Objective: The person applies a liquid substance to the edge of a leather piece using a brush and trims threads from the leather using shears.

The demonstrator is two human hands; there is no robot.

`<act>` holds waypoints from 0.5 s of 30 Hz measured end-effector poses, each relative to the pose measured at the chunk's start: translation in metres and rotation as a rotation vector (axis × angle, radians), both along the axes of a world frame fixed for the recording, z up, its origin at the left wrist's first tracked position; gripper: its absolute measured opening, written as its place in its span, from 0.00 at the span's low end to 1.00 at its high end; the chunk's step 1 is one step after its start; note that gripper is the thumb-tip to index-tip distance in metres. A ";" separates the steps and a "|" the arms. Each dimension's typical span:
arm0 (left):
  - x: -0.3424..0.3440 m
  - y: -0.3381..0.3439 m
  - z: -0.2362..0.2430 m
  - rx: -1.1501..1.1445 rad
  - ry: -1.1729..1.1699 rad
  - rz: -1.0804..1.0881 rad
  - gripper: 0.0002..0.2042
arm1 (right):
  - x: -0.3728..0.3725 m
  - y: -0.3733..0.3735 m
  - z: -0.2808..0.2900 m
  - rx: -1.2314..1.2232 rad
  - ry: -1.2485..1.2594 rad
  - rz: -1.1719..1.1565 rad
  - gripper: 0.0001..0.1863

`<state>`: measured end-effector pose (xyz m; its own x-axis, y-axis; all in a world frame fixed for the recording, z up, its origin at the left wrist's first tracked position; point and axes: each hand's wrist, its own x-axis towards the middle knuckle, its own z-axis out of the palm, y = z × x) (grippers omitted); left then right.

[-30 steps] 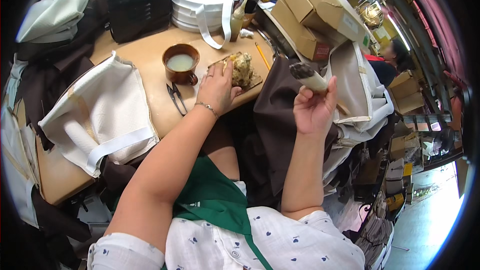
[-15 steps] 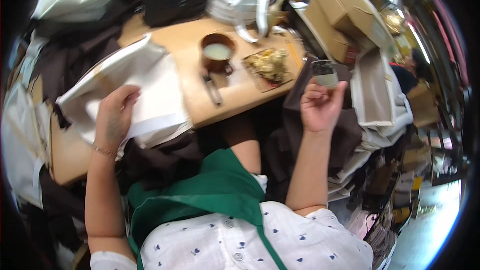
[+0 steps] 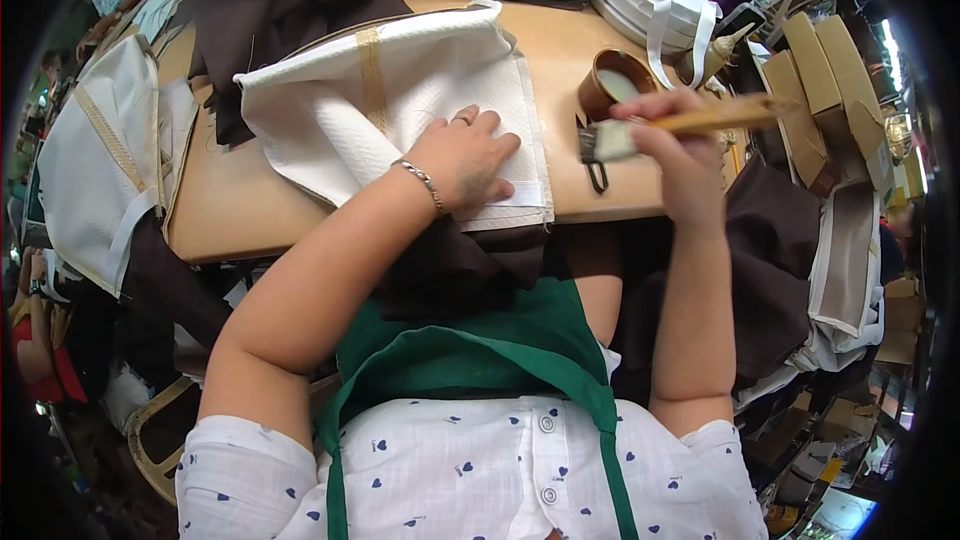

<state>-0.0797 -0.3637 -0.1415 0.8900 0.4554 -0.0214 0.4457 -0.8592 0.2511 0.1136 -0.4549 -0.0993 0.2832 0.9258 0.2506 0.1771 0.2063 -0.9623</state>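
"On the table (image 3: 225,210), what's that big white thing?"

"It's a white cloth piece (image 3: 300,105) with a gold stripe (image 3: 371,80). The left hand (image 3: 462,165) lies on it, fingers spread apart."

"And the right hand (image 3: 684,155)?"

"Its thumb and fingers are pinched round the wooden handle of a brush (image 3: 722,118). The dark brush tip points at the cloth but looks apart from it. It's near the brown cup (image 3: 599,90)."

"Which step is this?"

"I think it's the get-ready step: cloth held still, brush ready."

"What does the next move need?"

"I'd say the left hand should keep the cloth flat, and the brush should come over gently. Those folds could get in the way."
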 end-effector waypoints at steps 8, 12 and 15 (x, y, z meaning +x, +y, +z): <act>-0.003 0.011 -0.006 -0.039 -0.063 -0.037 0.23 | -0.011 0.057 -0.049 -0.034 -0.477 0.043 0.04; -0.009 0.015 -0.004 -0.051 0.008 -0.007 0.24 | 0.021 0.058 0.000 0.191 -0.526 -0.215 0.04; -0.006 0.015 0.010 -0.090 0.021 -0.013 0.24 | 0.064 0.052 0.044 0.057 -0.486 -0.207 0.06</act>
<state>-0.0855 -0.3487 -0.1318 0.8946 0.4394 -0.0811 0.4410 -0.8391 0.3183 0.1775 -0.4029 -0.0553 0.2971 0.8438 0.4470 0.6428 0.1694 -0.7471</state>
